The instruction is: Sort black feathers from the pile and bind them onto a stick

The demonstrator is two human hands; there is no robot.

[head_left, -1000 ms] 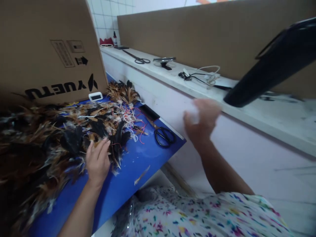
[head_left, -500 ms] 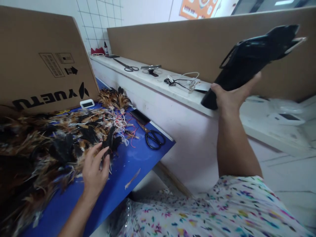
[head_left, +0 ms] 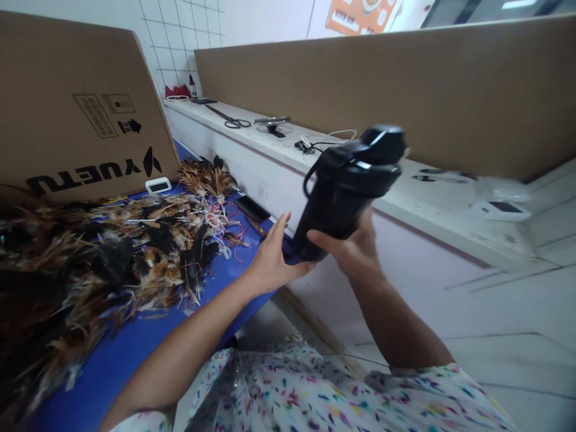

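Observation:
A black water bottle (head_left: 335, 198) with a bulky lid and a side loop tilts in front of me, lid end up and to the right. My right hand (head_left: 348, 246) is wrapped round its body. At the bottle's lower end is my left hand (head_left: 274, 258), thumb and fingers spread apart; whether it touches the base I cannot tell. Behind that hand, black-handled scissors (head_left: 256, 225) are mostly hidden. Brown and black feathers (head_left: 135, 252) cover much of the blue table (head_left: 108, 372) to the left.
A large cardboard box (head_left: 90, 78) stands behind the feathers, a small white display device (head_left: 158, 185) before it. Along the white ledge (head_left: 243, 132) lie another pair of scissors (head_left: 236, 123), a phone stand (head_left: 273, 125), cables (head_left: 308, 144) and a white device (head_left: 501, 209). A black phone-like slab (head_left: 252, 208) rests at the table edge.
My right hand has brought the bottle down and left from above the ledge. My left hand has left the feathers and moved right to the bottle's lower end.

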